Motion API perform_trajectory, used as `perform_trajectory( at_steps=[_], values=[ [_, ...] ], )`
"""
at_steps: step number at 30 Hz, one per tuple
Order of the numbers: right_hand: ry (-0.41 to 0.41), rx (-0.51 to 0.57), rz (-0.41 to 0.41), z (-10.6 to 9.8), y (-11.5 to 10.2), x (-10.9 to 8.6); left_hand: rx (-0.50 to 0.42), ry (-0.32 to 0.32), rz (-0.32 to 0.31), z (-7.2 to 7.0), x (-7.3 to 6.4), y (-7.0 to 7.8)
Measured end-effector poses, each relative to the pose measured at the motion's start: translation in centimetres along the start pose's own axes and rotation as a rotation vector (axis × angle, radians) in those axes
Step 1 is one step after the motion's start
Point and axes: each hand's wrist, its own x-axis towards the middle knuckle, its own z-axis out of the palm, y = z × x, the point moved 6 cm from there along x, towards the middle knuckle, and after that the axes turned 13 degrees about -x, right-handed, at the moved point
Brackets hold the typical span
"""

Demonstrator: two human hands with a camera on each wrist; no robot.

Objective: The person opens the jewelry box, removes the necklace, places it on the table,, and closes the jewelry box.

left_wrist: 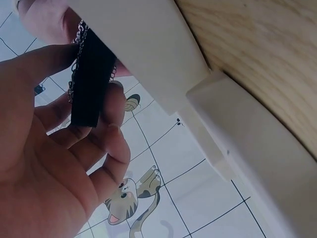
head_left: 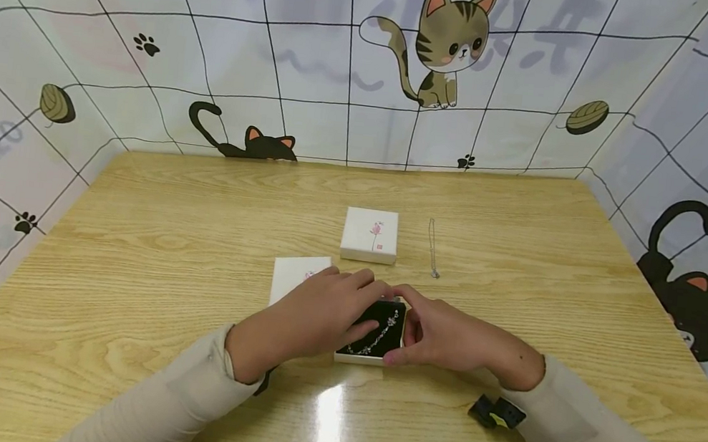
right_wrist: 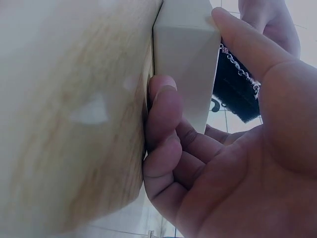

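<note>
Wood tbl [head_left: 165,230] w/ wht box [head_left: 365,236], thin chain [head_left: 433,255], flat wht pc [head_left: 293,279], open box [head_left: 359,359].

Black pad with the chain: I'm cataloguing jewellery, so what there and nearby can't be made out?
Head view: black pad, left part hidden by the left hand.
Head view: white piece at left, print partly covered by that hand.
Head view: necklace pendant, shape too small.
Right wrist view: gripped box, inside hidden behind its wall.

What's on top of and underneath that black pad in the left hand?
A silvery chain lies across the top of the black pad, partly covered by the left hand. Below sits a white box; its side wall shows, but its inside is hidden by the pad.
</note>
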Motion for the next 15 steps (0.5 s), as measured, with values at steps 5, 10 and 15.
perform_trajectory(
  at_steps=[5, 10, 15],
  values=[
    [-0.001, 0.003, 0.004, 0.0, 0.01, 0.0, 0.012, 0.006, 0.013, -0.01, -0.02, 0.1],
    [-0.001, -0.002, 0.008, 0.0, -0.01, 0.03, 0.022, 0.013, 0.025, -0.01, -0.03, 0.18],
    [-0.005, 0.006, 0.007, -0.03, -0.08, 0.04, 0.014, -0.004, 0.022, 0.06, 0.03, 0.19]
  ],
)
